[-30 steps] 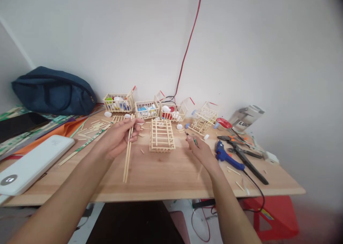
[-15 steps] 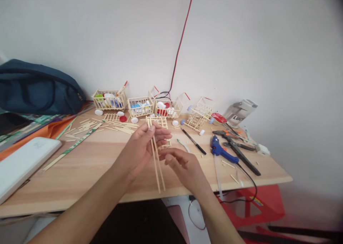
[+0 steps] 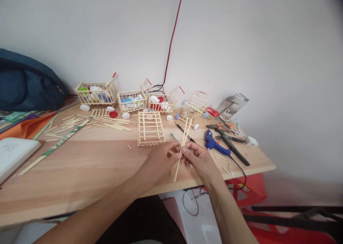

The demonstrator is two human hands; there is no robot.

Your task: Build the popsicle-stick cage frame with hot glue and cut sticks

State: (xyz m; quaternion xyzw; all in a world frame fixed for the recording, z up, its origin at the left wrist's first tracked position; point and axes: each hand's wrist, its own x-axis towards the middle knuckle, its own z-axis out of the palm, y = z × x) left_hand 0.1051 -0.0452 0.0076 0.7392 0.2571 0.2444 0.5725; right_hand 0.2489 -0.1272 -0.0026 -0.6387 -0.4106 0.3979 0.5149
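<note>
Two thin wooden sticks (image 3: 184, 135) stand between my hands, crossing slightly and pointing away from me. My left hand (image 3: 162, 160) pinches them near their middle. From the other side, my right hand (image 3: 198, 160) has its thumb and fingers closed on the sticks too, close to my left fingertips. Just left of them on the table lies a basket frame (image 3: 144, 124) built of short sticks. A black pen (image 3: 179, 127) lies behind the sticks, partly hidden by them.
Small stick carts (image 3: 98, 94) with bottle-cap wheels line the wall. Cut sticks (image 3: 115, 125) lie scattered at left, near a paper-sleeved stick (image 3: 59, 143). A blue glue gun (image 3: 215, 145) and black-handled pliers (image 3: 234, 149) lie right. A white power bank (image 3: 16, 153) sits far left.
Both hands have moved right with the sticks, which now tilt the other way. My right hand has closed on them. The basket frame, earlier mostly covered, shows fully. The view has shifted.
</note>
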